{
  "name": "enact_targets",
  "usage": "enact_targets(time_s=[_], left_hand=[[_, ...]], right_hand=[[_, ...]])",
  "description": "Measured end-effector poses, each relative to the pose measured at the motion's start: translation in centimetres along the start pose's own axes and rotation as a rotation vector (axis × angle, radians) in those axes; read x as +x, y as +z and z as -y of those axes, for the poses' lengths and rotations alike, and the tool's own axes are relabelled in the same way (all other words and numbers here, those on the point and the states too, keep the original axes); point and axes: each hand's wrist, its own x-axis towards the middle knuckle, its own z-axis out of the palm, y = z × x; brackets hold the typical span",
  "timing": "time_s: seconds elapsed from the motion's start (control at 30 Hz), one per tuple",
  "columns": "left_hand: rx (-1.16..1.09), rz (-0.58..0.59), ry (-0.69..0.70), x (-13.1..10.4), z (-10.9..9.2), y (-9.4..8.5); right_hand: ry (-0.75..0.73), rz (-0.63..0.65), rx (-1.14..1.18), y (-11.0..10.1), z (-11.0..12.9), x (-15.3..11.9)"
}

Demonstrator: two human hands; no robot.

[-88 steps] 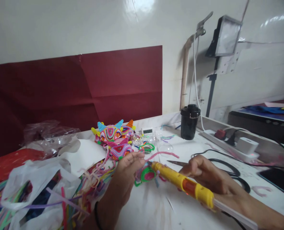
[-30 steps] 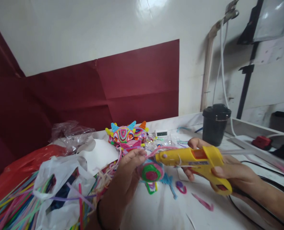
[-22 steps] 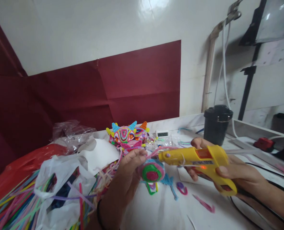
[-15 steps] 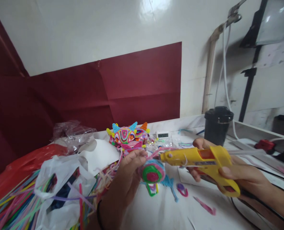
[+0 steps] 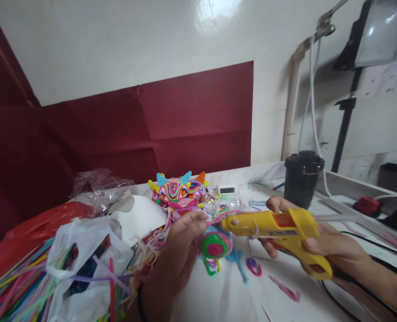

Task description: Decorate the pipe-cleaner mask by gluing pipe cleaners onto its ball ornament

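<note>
My right hand [image 5: 341, 250] is wrapped around a yellow hot glue gun [image 5: 279, 223], with its nozzle pointing left. A clear glue stick [image 5: 335, 217] sticks out of the gun's back. My left hand [image 5: 180, 243] pinches a round pipe cleaner piece [image 5: 215, 246] with pink, green and blue coils, its fingertips near a loose pink pipe cleaner strand [image 5: 227, 215]. The nozzle is at the strand, just above the coils; whether it touches is too blurred to tell. Below the coils, a green-edged part [image 5: 213, 266] and a blue pipe cleaner shape [image 5: 240, 264] show.
Colourful pipe cleaner animal heads [image 5: 175, 190] stand at the back beside a small digital clock [image 5: 226, 190]. Right of them is a black lidded cup [image 5: 302, 179]. Loose pipe cleaners [image 5: 20, 286] and a white plastic bag [image 5: 84, 250] lie left. A purple coil [image 5: 251, 264] and pink scrap [image 5: 285, 288] lie in front.
The glue gun and my right hand have shifted slightly left and down. The round piece has turned or moved a little to the right; my left hand stays closed on it.
</note>
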Motion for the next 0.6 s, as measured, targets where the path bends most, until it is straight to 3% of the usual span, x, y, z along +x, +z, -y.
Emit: enact_targets(time_s=[0.23,0.43,0.6], left_hand=[[0.036,-0.023,0.019,0.19,0.13,-0.14],[0.024,-0.013,0.038,0.18,-0.04,-0.33],[-0.005,-0.012,0.048,0.04,-0.38,-0.34]], right_hand=[[-0.027,0.075,-0.041,-0.77,-0.16,0.08],[-0.012,-0.048,-0.026,-0.04,0.34,-0.25],[-0.008,-0.070,-0.009,-0.06,0.58,-0.24]])
